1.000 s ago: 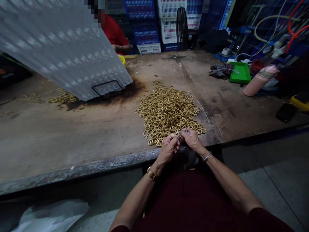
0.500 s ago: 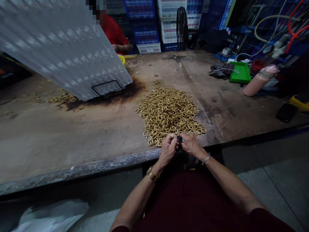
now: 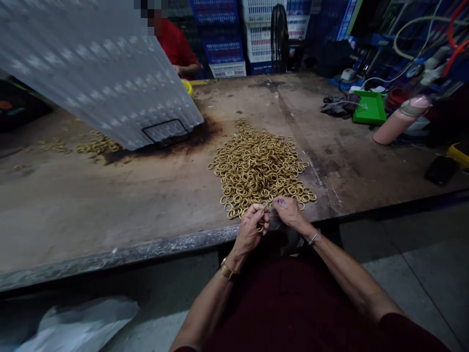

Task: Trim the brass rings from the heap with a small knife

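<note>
Left hand [image 3: 251, 228]: closed, pinching one small brass-coloured metal ring [image 3: 261, 226] at the near lip of the worn brown wooden surface [image 3: 110, 205]. Right hand [image 3: 289, 213]: just beside it, fingertips pinched on something small and dark; too blurred to identify, so whether it truly grips anything I cannot tell.

Risk: both hands work over the lip, so a ring slipping from the pinch would likely fall to the concrete floor [image 3: 421, 274] or into the lap. A wrist brushing the heap could also push its edge rings off, since the heap runs almost to the lip.

Counts, left to right:
- thin scatter of brass rings [image 3: 97, 144], far left of the hands: one patch, rings too small to count.
- slanted grey ribbed sheet [image 3: 91, 68] beyond it: one.
- main heap of brass rings [image 3: 260, 166], directly ahead, touching the fingertips: one heap, several hundred at a guess.
- green plastic tray [image 3: 369, 108], far right: one.
- pink cylindrical bottle [image 3: 397, 122], lying further right: one.
</note>
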`<state>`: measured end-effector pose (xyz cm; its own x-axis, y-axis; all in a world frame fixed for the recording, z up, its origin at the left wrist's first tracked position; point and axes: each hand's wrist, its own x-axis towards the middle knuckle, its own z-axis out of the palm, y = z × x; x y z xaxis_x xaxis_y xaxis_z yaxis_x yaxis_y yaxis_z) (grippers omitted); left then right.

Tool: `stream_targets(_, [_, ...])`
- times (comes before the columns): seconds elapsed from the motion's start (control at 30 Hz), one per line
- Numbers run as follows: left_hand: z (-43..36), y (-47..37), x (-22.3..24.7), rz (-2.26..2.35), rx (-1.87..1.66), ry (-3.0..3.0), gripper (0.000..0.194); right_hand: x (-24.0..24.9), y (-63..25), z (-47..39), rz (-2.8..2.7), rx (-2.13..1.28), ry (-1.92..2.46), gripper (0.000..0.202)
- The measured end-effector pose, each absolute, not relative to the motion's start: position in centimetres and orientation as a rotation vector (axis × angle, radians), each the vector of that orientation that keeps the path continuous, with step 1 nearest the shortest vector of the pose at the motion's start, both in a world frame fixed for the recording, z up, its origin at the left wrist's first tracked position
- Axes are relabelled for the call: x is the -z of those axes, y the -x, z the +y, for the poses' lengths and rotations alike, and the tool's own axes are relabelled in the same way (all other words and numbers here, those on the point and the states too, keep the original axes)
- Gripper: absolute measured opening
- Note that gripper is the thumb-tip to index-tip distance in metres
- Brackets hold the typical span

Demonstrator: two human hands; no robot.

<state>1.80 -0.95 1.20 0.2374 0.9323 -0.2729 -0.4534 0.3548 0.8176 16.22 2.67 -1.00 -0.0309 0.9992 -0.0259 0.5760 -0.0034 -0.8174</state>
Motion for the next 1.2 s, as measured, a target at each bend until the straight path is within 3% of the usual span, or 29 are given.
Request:
stream_targets(0.17, [-0.6, -2.1, -1.0, 0.859, -1.054, -0.584, 0.037, 0.8, -15.0, 1.9, -1.307, -1.5, 1.298, 0.028])
stream_targets(0.33, [-0.8, -2.0, -0.2, 0.924, -1.028, -0.555, 0.04, 0.6, -14.7, 1.6, -1.334, -1.292, 1.342, 0.019])
stream_targets(0.53, [-0.8, -1.7, 0.2, 0.943, -1.041, -0.556, 0.04, 1.0, -14.9, 1.3, -1.53, -1.047, 1.298, 0.021])
stream_targets(0.8, [-1.0, -1.9, -0.1, 0.968, -1.004, -0.631, 0.039, 1.1, -15.0, 1.2, -1.618, -0.981, 1.3, 0.022])
stream_targets(0.97, [-1.1, -2.1, 0.5, 1.009, -1.092, -0.682, 0.037, 0.9, -14.9, 1.3, -1.472, -1.118, 1.316, 0.022])
stream_targets(1.2, [-1.2, -2.4, 1.7, 1.15, -1.173, -0.918, 0.03, -0.1, -14.7, 0.7, -0.951, -1.692, 1.268, 0.035])
